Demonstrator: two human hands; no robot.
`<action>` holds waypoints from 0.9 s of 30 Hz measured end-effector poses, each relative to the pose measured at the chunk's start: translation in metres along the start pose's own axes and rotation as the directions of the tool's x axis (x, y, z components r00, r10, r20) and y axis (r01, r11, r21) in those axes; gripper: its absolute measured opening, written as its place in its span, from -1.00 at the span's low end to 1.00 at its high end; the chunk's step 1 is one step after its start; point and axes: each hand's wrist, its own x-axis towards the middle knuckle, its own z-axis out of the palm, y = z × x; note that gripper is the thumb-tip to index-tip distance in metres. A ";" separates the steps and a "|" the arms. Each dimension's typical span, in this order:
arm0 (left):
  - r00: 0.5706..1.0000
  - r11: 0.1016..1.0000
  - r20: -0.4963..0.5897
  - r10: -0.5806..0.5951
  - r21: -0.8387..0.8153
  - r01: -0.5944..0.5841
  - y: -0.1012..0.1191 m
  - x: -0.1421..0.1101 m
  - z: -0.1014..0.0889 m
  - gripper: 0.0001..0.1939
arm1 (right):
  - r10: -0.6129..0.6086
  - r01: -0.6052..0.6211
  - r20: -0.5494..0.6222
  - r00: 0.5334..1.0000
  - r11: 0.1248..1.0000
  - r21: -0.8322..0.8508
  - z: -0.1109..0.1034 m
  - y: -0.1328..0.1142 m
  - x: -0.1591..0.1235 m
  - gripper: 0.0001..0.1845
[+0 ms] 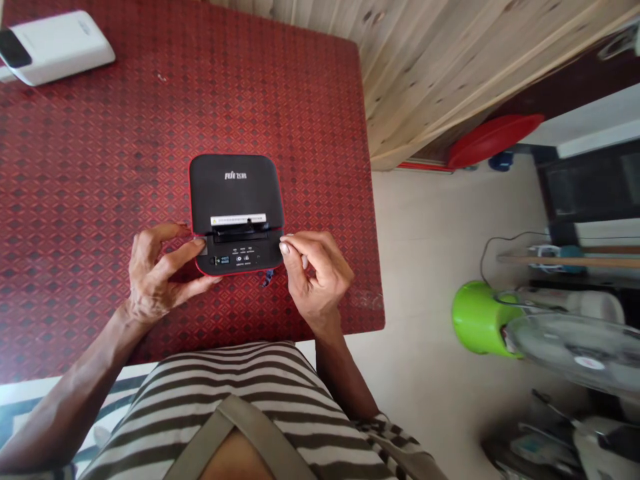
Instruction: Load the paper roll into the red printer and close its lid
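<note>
Chest: a striped shirt [200,413] in dark and pale bands, with a plain strap across it, fills the bottom of the view.

Left hand: the left hand [160,273] is half open, fingers spread, with the thumb and fingertips at the left edge of the printer. Whether it grips or only touches, I cannot tell.

Right hand: the right hand [317,270] is curled, its thumb and forefinger close together at the printer's right edge. Here too, hold or light touch cannot be told.

Device: a compact black-and-red printer [236,193] (probably a thermal label type) sits between the hands, with a white sticker above a dark slot and a small button panel nearest the person.

Risk: a fingertip could slip off the smooth edge, or uneven pressure could strain the slot area. The printer could also skid on the cloth if pushed.

Table: a red patterned cover [300,133] lies under the printer, with a small dark-blue scrap [269,277] just beside it and a white power bank [55,47] at the far corner.

Beyond: a pale wooden panel [450,80], a red plastic lid [495,139], a green tub [480,319] and a white electric fan [565,340] stand off to the right.
</note>
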 end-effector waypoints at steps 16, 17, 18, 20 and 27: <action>0.998 0.999 -0.043 -0.048 -0.005 0.048 0.010 -0.010 0.011 -0.26 | 0.087 0.146 0.713 0.696 0.955 -0.259 0.040 -0.007 0.112 -0.52; 0.998 0.999 -0.045 -0.045 -0.006 0.044 0.011 -0.009 0.011 -0.26 | 0.124 0.174 0.766 0.631 0.939 -0.295 0.046 -0.012 0.121 -0.53; 0.998 0.999 -0.045 -0.042 -0.004 0.041 0.011 -0.009 0.011 -0.26 | 0.155 0.202 0.803 0.576 0.925 -0.323 0.051 -0.018 0.128 -0.53; 0.999 0.999 -0.041 -0.035 0.001 0.035 0.012 -0.009 0.011 -0.24 | 0.203 0.254 0.848 0.490 0.897 -0.361 0.059 -0.027 0.138 -0.50; 0.999 0.999 -0.006 -0.049 0.015 0.050 0.012 -0.016 0.016 -0.17 | 0.182 0.321 0.881 0.436 0.883 -0.341 0.059 -0.034 0.149 -0.52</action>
